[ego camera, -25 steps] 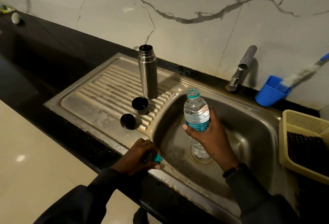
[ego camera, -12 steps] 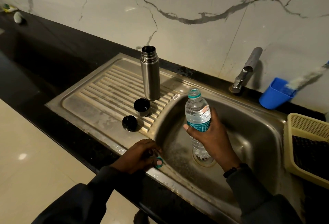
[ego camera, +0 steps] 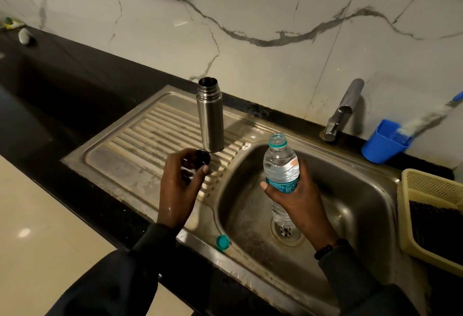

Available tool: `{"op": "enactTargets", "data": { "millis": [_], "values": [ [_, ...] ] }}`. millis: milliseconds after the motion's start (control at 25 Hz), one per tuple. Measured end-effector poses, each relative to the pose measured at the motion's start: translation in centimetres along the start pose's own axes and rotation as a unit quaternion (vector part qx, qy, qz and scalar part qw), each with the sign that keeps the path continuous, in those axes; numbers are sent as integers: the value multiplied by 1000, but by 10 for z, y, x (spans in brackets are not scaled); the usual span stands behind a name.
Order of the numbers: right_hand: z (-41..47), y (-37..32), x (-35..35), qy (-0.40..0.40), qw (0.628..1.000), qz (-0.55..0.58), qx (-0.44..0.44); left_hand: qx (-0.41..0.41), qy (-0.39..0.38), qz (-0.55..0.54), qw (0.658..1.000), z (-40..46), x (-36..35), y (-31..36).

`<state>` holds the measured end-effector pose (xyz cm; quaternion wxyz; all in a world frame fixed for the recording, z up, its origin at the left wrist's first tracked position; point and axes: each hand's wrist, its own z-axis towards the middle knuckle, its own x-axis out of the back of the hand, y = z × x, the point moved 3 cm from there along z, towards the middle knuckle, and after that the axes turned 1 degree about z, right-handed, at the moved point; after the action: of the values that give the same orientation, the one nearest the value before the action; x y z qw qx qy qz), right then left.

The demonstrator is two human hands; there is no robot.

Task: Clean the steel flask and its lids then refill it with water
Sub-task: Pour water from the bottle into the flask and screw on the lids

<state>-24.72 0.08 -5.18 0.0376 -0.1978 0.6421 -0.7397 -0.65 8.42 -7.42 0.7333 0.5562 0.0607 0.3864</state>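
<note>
- Steel flask (ego camera: pixel 210 117) upright, uncapped, on drainboard (ego camera: pixel 130 150), frame centre.
- Left hand (ego camera: pixel 179 185) curls over black lids (ego camera: pixel 203 159); grip unclear.
- Right hand (ego camera: pixel 298 197) grips uncapped water bottle (ego camera: pixel 280 165) above basin.
- Teal cap (ego camera: pixel 222 242) on sink rim.
- Judgement: washing apparently done; refilling, relidding remain.
</note>
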Motion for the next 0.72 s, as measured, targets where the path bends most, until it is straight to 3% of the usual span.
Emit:
{"op": "enactTargets", "data": {
  "millis": [120, 320, 440, 560, 720],
  "values": [
    [7, -7, 0, 12, 1000, 6, 14, 12, 61, 4, 998, 51, -4, 23],
    [18, -27, 5, 33, 999, 9, 33, 92, 7, 71, 993, 136, -20, 14],
    [21, -35, 10, 48, 998, 3, 40, 142, -60, 41, 987, 163, -29, -3],
    [19, -40, 15, 64, 997, -2, 44, 121, -102, -3, 987, 169, -40, -13],
    [13, -43, 22, 79, 996, -16, 45, 91, -72, -19, 993, 165, -48, -1]
  ]
}}
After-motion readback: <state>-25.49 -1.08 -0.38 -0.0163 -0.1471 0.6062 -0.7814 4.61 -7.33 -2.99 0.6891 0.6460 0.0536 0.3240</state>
